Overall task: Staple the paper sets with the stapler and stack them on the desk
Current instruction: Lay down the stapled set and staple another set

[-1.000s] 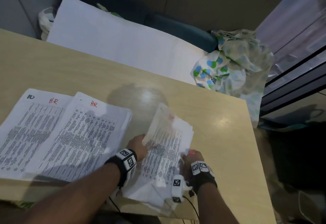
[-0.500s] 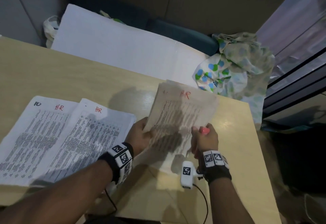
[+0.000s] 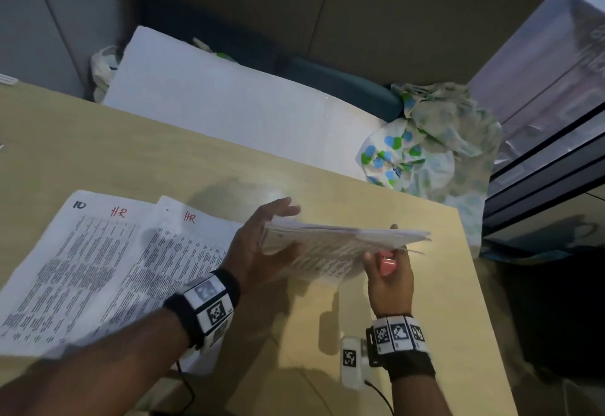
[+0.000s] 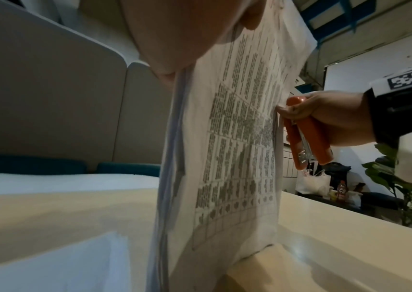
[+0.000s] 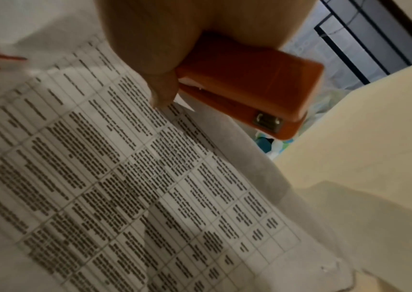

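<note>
1. A sheaf of white printed paper sheets [image 3: 340,245] stands on edge on the pale wooden desk [image 3: 163,160], its bottom edge touching the top, just at 3 o'clock of the flat stacks.
2. The left hand [image 3: 262,245] steadies its left side, fingers straight and close together behind the sheets, thumb in front; the fingertips are hidden from the wrist camera.
3. The right hand [image 3: 389,271] curls round a small orange plastic stapler [image 3: 388,263] while its thumb tip touches the sheaf's right edge; whether it pinches the sheets I cannot tell.
4. Two flat stacks of printed sheets marked "HR" in red [image 3: 108,271] lie at 9 o'clock, their near edge cut off by the forearm.
5. Print is too blurred to read.
6. A floral cloth [image 3: 435,143] is bunched beyond the desk at 1 o'clock.
</note>
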A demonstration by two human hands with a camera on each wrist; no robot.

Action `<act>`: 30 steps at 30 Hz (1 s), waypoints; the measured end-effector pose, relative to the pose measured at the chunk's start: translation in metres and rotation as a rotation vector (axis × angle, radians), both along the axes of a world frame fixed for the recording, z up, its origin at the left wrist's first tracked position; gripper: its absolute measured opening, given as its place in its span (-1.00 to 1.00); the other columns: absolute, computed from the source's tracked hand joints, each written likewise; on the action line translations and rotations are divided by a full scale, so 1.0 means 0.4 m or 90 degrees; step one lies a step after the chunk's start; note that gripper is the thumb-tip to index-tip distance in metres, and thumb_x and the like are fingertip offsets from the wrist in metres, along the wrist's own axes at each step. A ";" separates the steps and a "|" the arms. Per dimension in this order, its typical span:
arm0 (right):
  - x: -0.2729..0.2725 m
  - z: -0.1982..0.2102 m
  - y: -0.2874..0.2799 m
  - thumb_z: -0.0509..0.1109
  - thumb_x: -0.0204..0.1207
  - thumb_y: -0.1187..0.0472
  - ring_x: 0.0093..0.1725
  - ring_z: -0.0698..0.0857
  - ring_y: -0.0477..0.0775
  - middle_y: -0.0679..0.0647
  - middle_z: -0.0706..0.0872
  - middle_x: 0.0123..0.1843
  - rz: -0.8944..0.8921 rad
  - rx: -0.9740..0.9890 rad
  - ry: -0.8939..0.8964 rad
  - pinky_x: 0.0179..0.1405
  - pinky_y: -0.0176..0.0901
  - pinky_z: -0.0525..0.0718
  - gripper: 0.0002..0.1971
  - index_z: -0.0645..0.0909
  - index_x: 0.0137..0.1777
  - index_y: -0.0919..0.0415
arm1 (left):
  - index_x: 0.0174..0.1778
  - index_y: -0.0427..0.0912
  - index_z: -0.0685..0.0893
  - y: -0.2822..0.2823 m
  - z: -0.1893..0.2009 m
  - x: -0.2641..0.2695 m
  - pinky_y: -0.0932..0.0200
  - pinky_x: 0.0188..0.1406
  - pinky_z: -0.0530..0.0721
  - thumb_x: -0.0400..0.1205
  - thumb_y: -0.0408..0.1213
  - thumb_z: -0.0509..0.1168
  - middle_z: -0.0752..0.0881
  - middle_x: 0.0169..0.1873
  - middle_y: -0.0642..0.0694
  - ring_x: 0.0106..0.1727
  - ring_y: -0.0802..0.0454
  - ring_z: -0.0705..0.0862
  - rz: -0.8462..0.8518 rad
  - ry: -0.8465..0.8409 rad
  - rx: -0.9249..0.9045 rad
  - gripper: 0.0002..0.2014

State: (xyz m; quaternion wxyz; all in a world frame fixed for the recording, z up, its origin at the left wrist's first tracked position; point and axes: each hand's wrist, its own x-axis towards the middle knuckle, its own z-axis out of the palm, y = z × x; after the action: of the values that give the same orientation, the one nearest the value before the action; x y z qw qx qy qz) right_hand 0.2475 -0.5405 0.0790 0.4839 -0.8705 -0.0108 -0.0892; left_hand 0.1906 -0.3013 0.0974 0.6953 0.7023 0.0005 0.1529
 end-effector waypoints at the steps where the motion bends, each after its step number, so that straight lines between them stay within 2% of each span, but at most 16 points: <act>1: 0.003 0.008 0.001 0.48 0.45 0.08 -0.05 0.66 -0.05 0.05 0.71 0.04 0.002 0.010 -0.003 -0.08 -0.57 0.55 -0.38 0.46 0.52 0.16 | 0.37 0.20 0.43 0.002 0.010 0.004 0.01 0.14 0.72 0.37 -0.13 0.51 0.68 0.27 0.05 0.25 0.07 0.69 -0.008 -0.021 0.004 -0.35; 2: 0.003 0.019 0.003 0.47 0.45 0.07 -0.04 0.67 -0.09 0.00 0.71 0.06 0.009 0.020 -0.008 -0.09 -0.61 0.54 -0.32 0.38 0.58 0.12 | 0.38 0.17 0.43 0.003 0.018 0.010 0.04 0.13 0.72 0.38 -0.12 0.51 0.68 0.27 0.04 0.24 0.07 0.69 -0.016 -0.032 0.010 -0.35; 3: 0.004 0.024 0.004 0.45 0.43 -0.01 -0.12 0.68 -0.07 -0.03 0.73 -0.01 0.016 0.027 -0.008 -0.12 -0.48 0.60 -0.30 0.37 0.58 0.03 | 0.35 0.18 0.48 0.002 0.029 0.016 0.06 0.09 0.73 0.38 -0.09 0.50 0.70 0.23 0.08 0.21 0.10 0.71 -0.023 -0.032 0.011 -0.39; 5: 0.006 0.029 0.005 0.40 0.35 -0.17 -0.35 0.66 0.08 -0.08 0.71 -0.31 0.020 0.016 0.004 -0.29 -0.18 0.62 -0.42 0.46 0.40 -0.14 | 0.14 0.24 0.65 -0.004 0.046 0.029 0.12 -0.10 0.77 0.39 0.01 0.46 0.78 0.04 0.20 0.02 0.21 0.76 -0.019 -0.005 0.002 -0.62; 7: 0.007 0.030 0.003 0.43 0.36 -0.14 -0.41 0.65 0.13 -0.07 0.71 -0.32 0.026 -0.001 -0.005 -0.33 -0.14 0.58 -0.58 0.51 0.20 -0.10 | -0.06 0.28 0.73 -0.014 0.054 0.039 0.21 -0.27 0.73 0.39 0.10 0.41 0.81 -0.18 0.26 -0.21 0.26 0.76 -0.007 0.019 -0.003 -0.79; 10: 0.007 0.038 0.000 0.47 0.44 0.07 -0.37 0.68 0.01 -0.21 0.74 -0.28 0.031 -0.004 -0.017 -0.32 -0.20 0.57 -0.69 0.52 0.15 -0.05 | -0.12 0.19 0.74 -0.029 0.059 0.046 0.30 -0.34 0.69 0.43 0.10 0.37 0.79 -0.26 0.32 -0.27 0.27 0.75 -0.009 0.013 -0.005 -0.82; 13: 0.011 0.045 -0.005 0.51 0.50 0.30 -0.25 0.67 -0.40 -0.19 0.71 -0.30 0.027 -0.018 -0.018 -0.28 -0.50 0.53 -0.68 0.51 0.02 -0.12 | -0.13 0.23 0.69 -0.039 0.056 0.049 0.39 -0.39 0.68 0.47 0.11 0.35 0.77 -0.27 0.41 -0.25 0.32 0.76 -0.005 0.014 0.000 -0.87; 15: 0.012 0.046 -0.007 0.50 0.51 0.34 -0.24 0.66 -0.44 -0.19 0.68 -0.25 0.023 -0.024 -0.006 -0.29 -0.54 0.51 -0.67 0.48 -0.02 -0.11 | -0.16 0.24 0.67 -0.043 0.047 0.053 0.42 -0.44 0.65 0.52 0.00 0.39 0.76 -0.31 0.44 -0.27 0.36 0.75 0.001 0.038 -0.009 -0.96; 17: 0.016 0.050 -0.007 0.49 0.52 0.31 -0.29 0.67 -0.28 -0.13 0.69 -0.26 0.004 -0.020 -0.002 -0.29 -0.30 0.53 -0.71 0.47 -0.07 -0.07 | -0.17 0.23 0.65 -0.043 0.039 0.056 0.45 -0.49 0.61 0.55 -0.09 0.37 0.74 -0.36 0.47 -0.31 0.39 0.74 0.006 0.050 -0.013 -0.93; 18: 0.018 0.052 -0.007 0.49 0.52 0.30 -0.31 0.65 -0.20 -0.10 0.69 -0.27 -0.004 -0.018 -0.004 -0.30 -0.22 0.51 -0.72 0.47 -0.11 -0.07 | -0.17 0.22 0.65 -0.043 0.037 0.056 0.46 -0.50 0.60 0.54 -0.06 0.37 0.74 -0.36 0.48 -0.32 0.40 0.74 0.006 0.053 -0.014 -0.96; 21: 0.032 0.052 -0.009 0.49 0.52 0.28 -0.32 0.66 -0.06 -0.08 0.71 -0.27 -0.013 -0.033 -0.001 -0.31 -0.21 0.58 -0.69 0.49 -0.12 -0.19 | -0.17 0.21 0.64 -0.038 0.041 0.054 0.48 -0.51 0.58 0.46 0.15 0.34 0.74 -0.37 0.46 -0.35 0.40 0.72 0.009 0.044 -0.030 -0.84; 23: 0.037 0.047 -0.010 0.49 0.50 0.18 -0.35 0.68 0.15 0.02 0.73 -0.28 -0.029 -0.043 0.018 -0.32 -0.03 0.69 -0.71 0.51 -0.14 -0.29 | -0.20 0.21 0.63 -0.039 0.043 0.054 0.50 -0.54 0.55 0.48 0.09 0.30 0.72 -0.41 0.47 -0.39 0.40 0.71 0.007 0.042 -0.023 -0.90; 25: 0.038 0.052 -0.005 0.46 0.44 0.00 -0.37 0.70 0.25 0.07 0.74 -0.31 -0.045 -0.070 0.031 -0.35 0.11 0.74 -0.84 0.52 -0.13 -0.25 | -0.27 0.19 0.64 -0.042 0.044 0.057 0.48 -0.58 0.54 0.55 -0.05 0.29 0.72 -0.46 0.43 -0.46 0.38 0.69 0.007 0.038 -0.020 -0.91; 27: 0.043 0.065 0.001 0.42 0.47 -0.09 -0.38 0.72 0.28 0.16 0.77 -0.26 -0.071 -0.081 0.079 -0.38 0.14 0.76 -0.83 0.52 -0.03 -0.12 | -0.35 0.15 0.69 -0.045 0.038 0.064 0.35 -0.56 0.65 0.53 0.04 0.31 0.76 -0.44 0.32 -0.45 0.30 0.71 0.017 0.040 -0.022 -0.83; 29: 0.046 0.070 -0.006 0.38 0.53 -0.11 -0.30 0.71 0.27 0.23 0.77 -0.13 -0.100 -0.120 0.115 -0.29 0.06 0.73 -0.72 0.52 0.11 -0.01 | -0.34 0.16 0.72 -0.045 0.031 0.069 0.23 -0.47 0.71 0.45 0.18 0.27 0.79 -0.37 0.25 -0.40 0.23 0.74 0.029 0.048 -0.020 -0.77; 30: 0.046 0.069 -0.017 0.35 0.51 -0.18 -0.28 0.71 0.27 0.22 0.76 -0.12 -0.116 -0.140 0.114 -0.25 0.06 0.72 -0.69 0.50 0.11 -0.03 | -0.33 0.15 0.73 -0.044 0.028 0.071 0.19 -0.45 0.73 0.44 0.20 0.26 0.80 -0.34 0.21 -0.38 0.18 0.76 0.034 0.047 -0.022 -0.74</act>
State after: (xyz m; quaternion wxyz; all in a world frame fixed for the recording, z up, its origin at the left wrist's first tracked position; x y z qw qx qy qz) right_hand 0.2658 -0.5472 0.1067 0.3746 -0.9200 0.1020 -0.0531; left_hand 0.2190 -0.3190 0.1086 0.7026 0.6950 0.0475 0.1449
